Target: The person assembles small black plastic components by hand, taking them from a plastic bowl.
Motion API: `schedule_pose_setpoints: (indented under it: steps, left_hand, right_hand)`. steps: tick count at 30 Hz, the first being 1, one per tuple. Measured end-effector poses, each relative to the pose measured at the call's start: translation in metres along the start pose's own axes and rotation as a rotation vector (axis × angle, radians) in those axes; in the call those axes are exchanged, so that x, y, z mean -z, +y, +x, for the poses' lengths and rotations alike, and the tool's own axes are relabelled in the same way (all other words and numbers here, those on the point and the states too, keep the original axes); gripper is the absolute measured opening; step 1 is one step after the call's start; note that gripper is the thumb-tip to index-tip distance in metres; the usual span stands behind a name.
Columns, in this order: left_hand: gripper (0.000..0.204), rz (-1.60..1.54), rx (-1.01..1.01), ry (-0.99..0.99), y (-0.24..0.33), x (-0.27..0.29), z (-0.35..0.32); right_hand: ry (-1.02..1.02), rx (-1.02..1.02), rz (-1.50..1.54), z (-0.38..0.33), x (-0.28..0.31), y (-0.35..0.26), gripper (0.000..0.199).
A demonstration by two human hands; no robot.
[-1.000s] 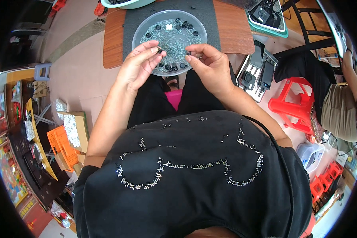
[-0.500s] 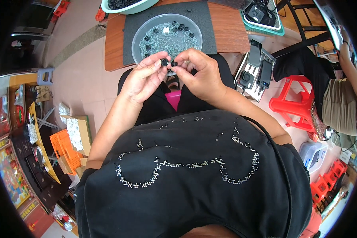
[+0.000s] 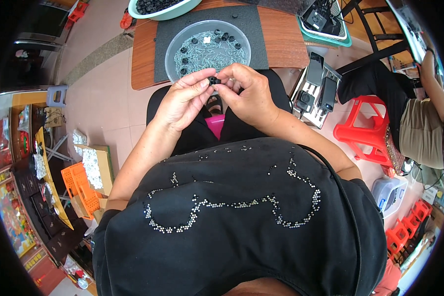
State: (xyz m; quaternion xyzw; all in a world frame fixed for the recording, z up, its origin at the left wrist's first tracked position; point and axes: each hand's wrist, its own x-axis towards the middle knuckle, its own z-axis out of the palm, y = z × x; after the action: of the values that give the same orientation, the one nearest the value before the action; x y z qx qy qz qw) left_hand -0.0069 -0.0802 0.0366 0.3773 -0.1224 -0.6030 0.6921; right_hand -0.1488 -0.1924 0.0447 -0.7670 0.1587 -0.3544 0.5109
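In front of my lap, both hands meet at small black knob-like plastic parts [image 3: 214, 81]. The left one, my left hand [image 3: 182, 101], pinches them between thumb and fingers, palm partly turned up. Thumb and forefinger of my right hand [image 3: 249, 96] close on the same spot from the other side, and its other fingers curl behind. Fingertips hide much of the parts, so how they fit together cannot be made out. Just beyond is a round clear tub [image 3: 170, 53] holding many loose silver screws [image 3: 209, 55], several black knobs [image 3: 225, 37] and a small white piece [image 3: 206, 40].
The tub stands on a dark mat [image 3: 259, 44] on a wooden table [image 3: 287, 47]. A mint basin [image 3: 170, 13] of black parts is behind it. Phones [image 3: 327, 93] lie on a rack at right, near a red stool [image 3: 364, 127] and another person [image 3: 422, 123].
The two black parts, held slightly apart before, are now together between my fingertips. My left hand has shifted slightly right, toward my right hand.
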Motion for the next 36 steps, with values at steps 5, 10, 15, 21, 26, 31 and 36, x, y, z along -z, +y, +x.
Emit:
schedule_pose_setpoints:
  steps: [5, 10, 15, 21, 26, 31, 36]
  left_hand:
    - [0.031, 0.023, -0.002, 0.045, -0.0017, -0.003, -0.0016]
    - [0.032, 0.005, 0.019, 0.026, -0.0017, -0.0054, -0.0027]
    - [0.03, -0.028, 0.021, 0.063, 0.0015, -0.0071, -0.0054]
    - [0.028, -0.034, 0.016, 0.047, -0.001, -0.0027, -0.008]
    - [0.029, -0.064, 0.037, -0.059, 0.0011, -0.0008, -0.0085]
    - [0.032, -0.064, 0.039, -0.092, 0.0026, -0.0036, -0.0099]
    - [0.035, -0.08, 0.045, -0.157, 0.0031, 0.0003, -0.0096]
  right_hand:
    - [-0.005, 0.002, -0.005, -0.0001, -0.001, 0.0031, 0.017]
    - [-0.033, -0.035, 0.025, 0.0013, -0.0005, 0.0028, 0.015]
    - [-0.025, -0.098, 0.126, -0.0002, -0.0024, 0.004, 0.015]
    - [-0.058, -0.118, 0.161, -0.0013, -0.0014, 0.0015, 0.013]
    - [-0.133, -0.209, 0.439, -0.0033, -0.0063, 0.0087, 0.023]
    - [-0.225, -0.214, 0.421, -0.0007, -0.0021, 0.007, 0.025]
    - [-0.297, -0.231, 0.371, 0.0011, 0.0, 0.0049, 0.024]
